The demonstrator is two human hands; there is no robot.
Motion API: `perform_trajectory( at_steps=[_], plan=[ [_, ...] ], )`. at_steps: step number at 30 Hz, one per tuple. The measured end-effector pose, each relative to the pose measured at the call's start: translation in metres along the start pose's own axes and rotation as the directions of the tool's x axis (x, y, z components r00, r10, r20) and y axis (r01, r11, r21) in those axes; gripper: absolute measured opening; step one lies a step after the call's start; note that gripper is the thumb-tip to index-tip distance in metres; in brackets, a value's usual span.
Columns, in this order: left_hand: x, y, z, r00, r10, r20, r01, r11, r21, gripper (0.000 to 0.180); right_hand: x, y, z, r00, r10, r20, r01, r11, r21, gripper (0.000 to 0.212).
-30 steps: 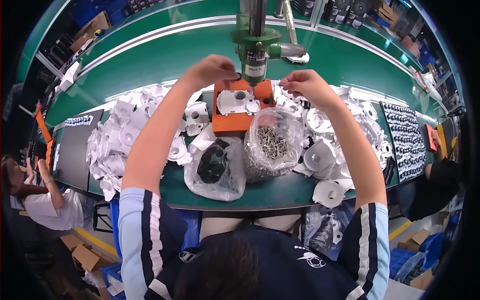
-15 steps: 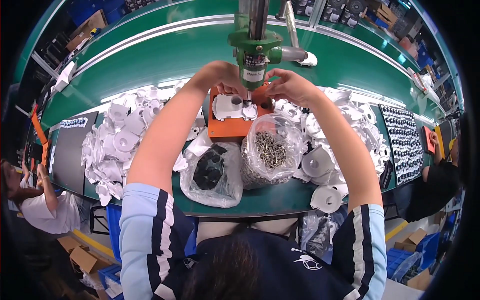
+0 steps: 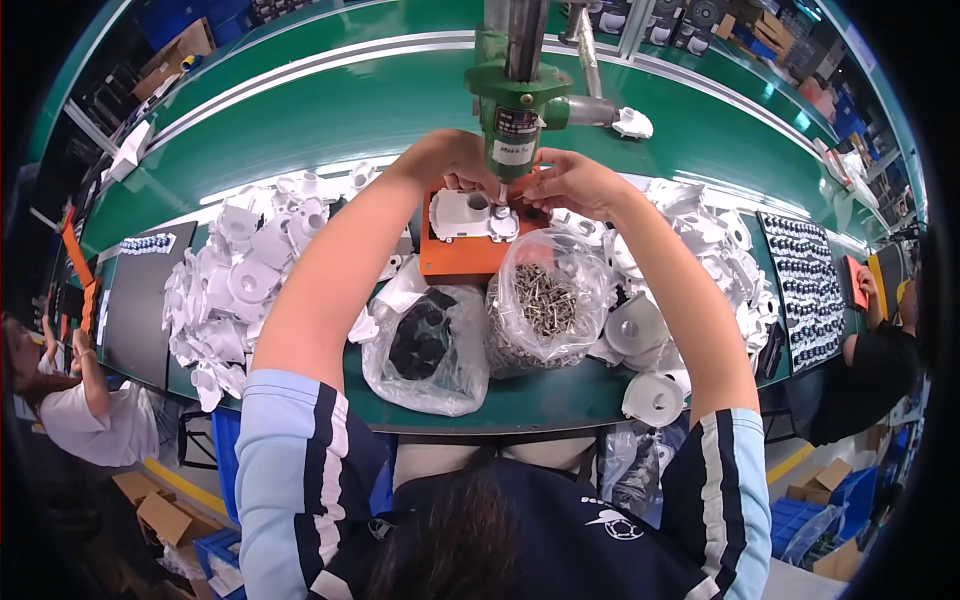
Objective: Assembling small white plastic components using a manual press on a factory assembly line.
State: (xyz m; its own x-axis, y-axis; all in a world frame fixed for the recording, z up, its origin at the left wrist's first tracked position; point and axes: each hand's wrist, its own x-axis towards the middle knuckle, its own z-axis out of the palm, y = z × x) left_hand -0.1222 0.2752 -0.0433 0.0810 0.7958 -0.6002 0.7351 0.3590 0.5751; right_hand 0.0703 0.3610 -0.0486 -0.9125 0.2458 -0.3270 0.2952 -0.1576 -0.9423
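A white plastic housing part (image 3: pixel 455 222) lies flat on an orange fixture block (image 3: pixel 455 262). Over the part's small round end stands a green press head (image 3: pixel 513 110), its metal tip (image 3: pixel 503 205) down at that end. My left hand (image 3: pixel 462 162) reaches in beside the press head at the block's far side, fingers curled and partly hidden. Just right of the tip, my right hand (image 3: pixel 575 185) has thumb and fingers pinched together above the block. Whatever either hand holds is too small or hidden to make out.
Close before the block stand a clear bag of metal screws or pins (image 3: pixel 545 305) and a bag of black round parts (image 3: pixel 420 335). White parts heap up at left (image 3: pixel 250 275) and right (image 3: pixel 640 325). A tray of small black-and-white pieces (image 3: pixel 810 290) lies farther right; people sit at both sides.
The press tip now sits lower, against the part's round end, where a dark spot showed before. My right fingers have come down a little and closer together. The whole view shifted slightly.
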Motion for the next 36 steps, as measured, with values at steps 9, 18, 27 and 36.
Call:
perform_trajectory(
  at_steps=[9, 18, 27, 36],
  plan=[
    [-0.033, -0.005, 0.030, 0.712, 0.250, -0.656, -0.287, 0.956, 0.053, 0.025, 0.010, -0.006, 0.014, 0.984, -0.014, 0.177, 0.017, 1.000, -0.014, 0.025],
    [-0.095, -0.023, 0.133, 0.411, 0.318, -0.855, -0.399, 0.905, 0.145, 0.030, 0.025, -0.012, 0.018, 0.988, 0.075, 0.132, -0.034, 0.957, -0.286, 0.025],
    [-0.085, -0.028, 0.147, 0.325, 0.552, -0.767, -0.066, 0.823, 0.564, 0.038, 0.010, -0.037, 0.035, 0.998, -0.063, 0.006, 0.049, 0.710, -0.702, 0.026],
    [-0.074, -0.020, 0.150, 0.286, 0.483, -0.828, -0.045, 0.870, 0.492, 0.035, 0.031, -0.184, -0.008, 0.696, -0.547, -0.465, 0.692, 0.683, 0.233, 0.054]
  ],
)
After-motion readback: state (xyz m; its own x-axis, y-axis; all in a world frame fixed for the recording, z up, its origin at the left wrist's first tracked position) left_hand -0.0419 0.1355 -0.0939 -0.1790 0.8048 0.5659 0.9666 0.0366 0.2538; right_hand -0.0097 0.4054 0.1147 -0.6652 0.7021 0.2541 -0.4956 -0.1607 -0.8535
